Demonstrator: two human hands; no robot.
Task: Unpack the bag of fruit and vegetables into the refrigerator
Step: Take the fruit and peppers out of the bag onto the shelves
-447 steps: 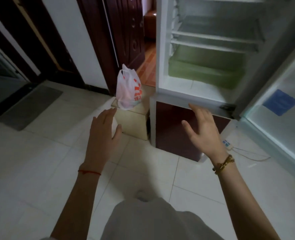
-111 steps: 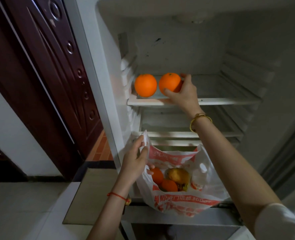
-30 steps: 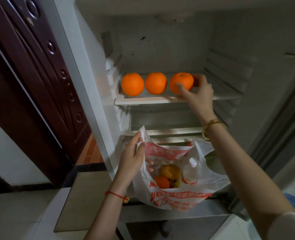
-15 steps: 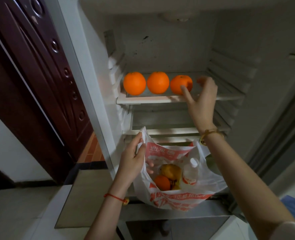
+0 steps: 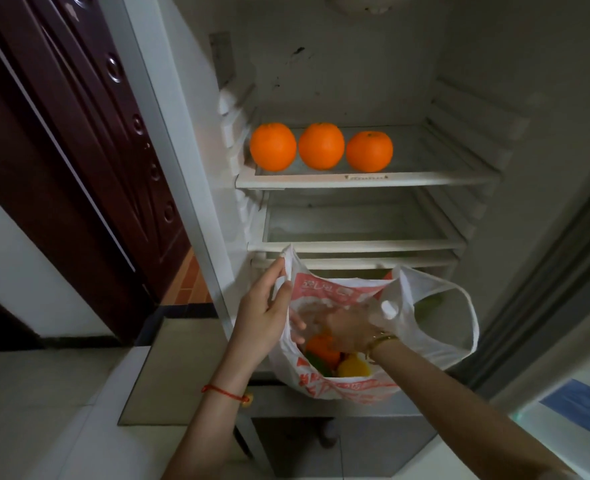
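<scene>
- Refrigerator (image 5: 487, 74) stands open before me, its white walls ribbed with shelf rails.
- Its top shelf (image 5: 366, 180) carries three oranges in a row near the left wall: the left orange (image 5: 272, 146), the middle orange (image 5: 321, 145), the right orange (image 5: 369, 151), each just beside the next.
- My white bag (image 5: 342, 292) with red print hangs open in front of the lowest shelves.
- My left hand (image 5: 260, 315) pinches the bag's left handle between thumb and fingers.
- My right hand (image 5: 347, 327) is down inside the bag, blurred; I cannot tell whether its fingers grip anything.
- Inside, under that hand, lie an orange fruit (image 5: 323, 348), a yellow fruit (image 5: 353, 367) and something green (image 5: 316, 363).
</scene>
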